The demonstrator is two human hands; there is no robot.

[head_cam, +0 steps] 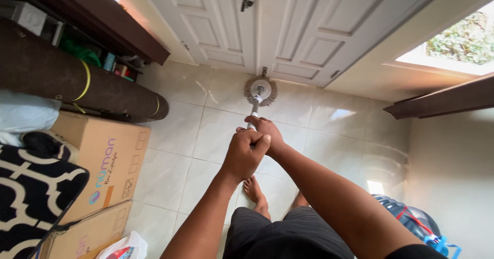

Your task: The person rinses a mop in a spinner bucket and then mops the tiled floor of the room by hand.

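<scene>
Both hands, left hand (246,153) nearer the body and right hand (265,131) just ahead, have fingers closed around the mop handle (254,108). The round mop head (260,90) sits beyond them at the white door (309,27) (bare feet on glossy tile): slipping looks possible.

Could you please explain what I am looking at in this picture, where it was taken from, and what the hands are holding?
There is no machine here: the one picture comes from a camera worn on a person's head, looking down at their own arms. The left hand and the right hand both grip the grey metal mop handle. Its round fringed mop head rests on the glossy pale tiled floor, just before the white panelled double door. Bare feet show below. On the left lie a rolled dark brown carpet and brown cardboard boxes; at lower right stands a large blue water bottle.
</scene>
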